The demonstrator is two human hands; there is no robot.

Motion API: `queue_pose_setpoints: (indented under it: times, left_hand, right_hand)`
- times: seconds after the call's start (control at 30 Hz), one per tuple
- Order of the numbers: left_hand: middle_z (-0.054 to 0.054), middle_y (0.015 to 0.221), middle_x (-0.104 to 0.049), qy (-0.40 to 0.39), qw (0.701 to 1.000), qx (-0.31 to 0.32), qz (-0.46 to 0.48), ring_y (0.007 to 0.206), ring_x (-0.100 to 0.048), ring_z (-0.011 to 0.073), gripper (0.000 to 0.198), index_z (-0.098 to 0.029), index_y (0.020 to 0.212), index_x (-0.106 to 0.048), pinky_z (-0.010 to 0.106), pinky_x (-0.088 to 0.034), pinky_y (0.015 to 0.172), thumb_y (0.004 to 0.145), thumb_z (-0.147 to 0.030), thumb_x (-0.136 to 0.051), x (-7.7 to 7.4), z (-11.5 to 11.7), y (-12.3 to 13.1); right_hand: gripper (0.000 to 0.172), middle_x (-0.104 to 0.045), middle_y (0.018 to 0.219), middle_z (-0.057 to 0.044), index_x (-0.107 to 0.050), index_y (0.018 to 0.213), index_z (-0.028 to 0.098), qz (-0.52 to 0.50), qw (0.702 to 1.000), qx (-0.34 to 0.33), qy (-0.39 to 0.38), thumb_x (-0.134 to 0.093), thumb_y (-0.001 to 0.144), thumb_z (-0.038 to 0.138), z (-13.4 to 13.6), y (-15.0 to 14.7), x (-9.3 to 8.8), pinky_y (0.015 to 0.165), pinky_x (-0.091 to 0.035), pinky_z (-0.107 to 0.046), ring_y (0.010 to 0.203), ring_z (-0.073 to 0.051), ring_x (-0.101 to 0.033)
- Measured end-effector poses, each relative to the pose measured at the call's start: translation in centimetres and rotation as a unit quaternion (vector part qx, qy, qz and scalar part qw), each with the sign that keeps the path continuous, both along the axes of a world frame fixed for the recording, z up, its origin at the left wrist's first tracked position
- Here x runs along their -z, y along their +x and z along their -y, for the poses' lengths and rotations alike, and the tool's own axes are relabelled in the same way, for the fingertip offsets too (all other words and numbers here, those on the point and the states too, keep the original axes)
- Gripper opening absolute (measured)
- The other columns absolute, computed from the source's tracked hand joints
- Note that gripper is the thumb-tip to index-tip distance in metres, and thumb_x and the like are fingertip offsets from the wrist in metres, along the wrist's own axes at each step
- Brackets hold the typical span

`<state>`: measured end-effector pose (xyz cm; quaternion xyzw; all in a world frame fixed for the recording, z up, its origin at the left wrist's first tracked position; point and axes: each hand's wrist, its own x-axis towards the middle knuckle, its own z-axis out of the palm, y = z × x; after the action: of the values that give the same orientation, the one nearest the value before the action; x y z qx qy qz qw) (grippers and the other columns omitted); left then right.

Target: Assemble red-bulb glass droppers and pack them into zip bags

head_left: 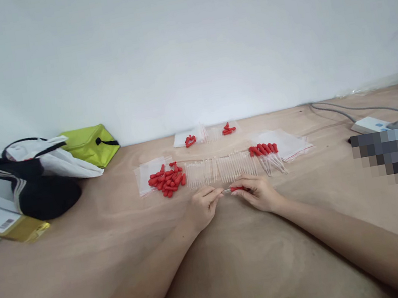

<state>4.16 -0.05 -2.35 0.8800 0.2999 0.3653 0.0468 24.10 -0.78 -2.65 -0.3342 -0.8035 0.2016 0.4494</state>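
Note:
My left hand pinches the clear glass end of a small dropper, and my right hand pinches its red rubber bulb; both rest on the wooden table. Just beyond my fingers lies a row of clear glass tubes. To the left of it lies a pile of loose red bulbs on a clear bag. To the right lie several finished droppers with red bulbs.
Farther back lie two small clear packs with red bulbs. A black and white bag, a lime green pouch and a yellow box sit at the left. A white adapter with grey cables lies at the right.

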Motion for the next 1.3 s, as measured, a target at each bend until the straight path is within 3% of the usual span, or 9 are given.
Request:
queue_pose_setpoints:
  times: [0.33,0.57,0.7,0.9,1.07,1.3]
  left_hand:
    - [0.005,0.073,-0.059,0.012,0.999,0.016,-0.029,0.068,-0.055,0.0129,0.022,-0.013,0.093,-0.059,0.023,-0.047,0.063,0.087,-0.017,-0.039,0.2,0.2,0.1]
    - [0.004,0.070,-0.057,0.024,0.996,0.002,-0.081,0.067,-0.054,0.0140,0.024,-0.014,0.097,-0.058,0.025,-0.047,0.063,0.088,-0.018,-0.036,0.8,0.4,0.1]
    - [0.005,0.073,-0.059,0.028,0.996,-0.014,-0.080,0.069,-0.055,0.0138,0.025,-0.014,0.097,-0.058,0.025,-0.047,0.064,0.089,-0.020,-0.035,0.5,0.4,0.4]
    - [0.004,0.076,-0.064,0.060,0.993,-0.060,-0.078,0.070,-0.056,0.0150,0.024,-0.016,0.092,-0.060,0.029,-0.042,0.065,0.089,-0.028,-0.039,-0.2,-0.2,-0.1]
    - [0.002,0.067,-0.064,0.068,0.991,-0.065,-0.094,0.064,-0.055,0.0137,0.024,-0.016,0.077,-0.061,0.030,-0.036,0.063,0.088,-0.025,-0.041,-0.1,0.0,-0.3]
    - [0.002,0.063,-0.062,0.069,0.991,-0.059,-0.099,0.059,-0.052,0.0127,0.026,-0.016,0.074,-0.060,0.029,-0.034,0.063,0.088,-0.022,-0.039,0.0,0.3,-0.1]
  right_hand:
    - [0.015,-0.062,0.078,-0.006,-0.060,0.088,0.018,0.030,0.998,-0.020,0.055,-0.047,0.083,0.024,0.0,0.2,0.2,0.065,-0.047,-0.026,0.072,-0.013,-0.057]
    - [0.016,-0.062,0.079,-0.007,-0.060,0.086,0.015,0.118,0.986,-0.017,0.113,-0.046,0.083,0.023,-0.3,0.2,0.5,0.068,-0.041,-0.029,0.073,-0.015,-0.054]
    - [0.016,-0.062,0.076,-0.005,-0.060,0.084,0.018,0.168,0.980,0.014,0.101,-0.047,0.083,0.026,-0.4,0.2,0.2,0.067,-0.035,-0.031,0.072,-0.016,-0.052]
    - [0.015,-0.064,0.076,-0.002,-0.061,0.081,0.020,0.140,0.986,0.065,0.061,-0.050,0.081,0.031,-0.4,0.9,-0.3,0.070,-0.030,-0.032,0.073,-0.015,-0.051]
    - [0.016,-0.064,0.079,-0.003,-0.060,0.082,0.019,0.149,0.987,0.031,0.058,-0.049,0.082,0.031,-0.3,1.6,-0.4,0.072,-0.031,-0.032,0.077,-0.016,-0.052]
    - [0.016,-0.063,0.076,-0.004,-0.059,0.082,0.018,0.146,0.988,0.003,0.055,-0.048,0.082,0.029,-0.2,0.9,-0.3,0.072,-0.034,-0.033,0.075,-0.016,-0.052]
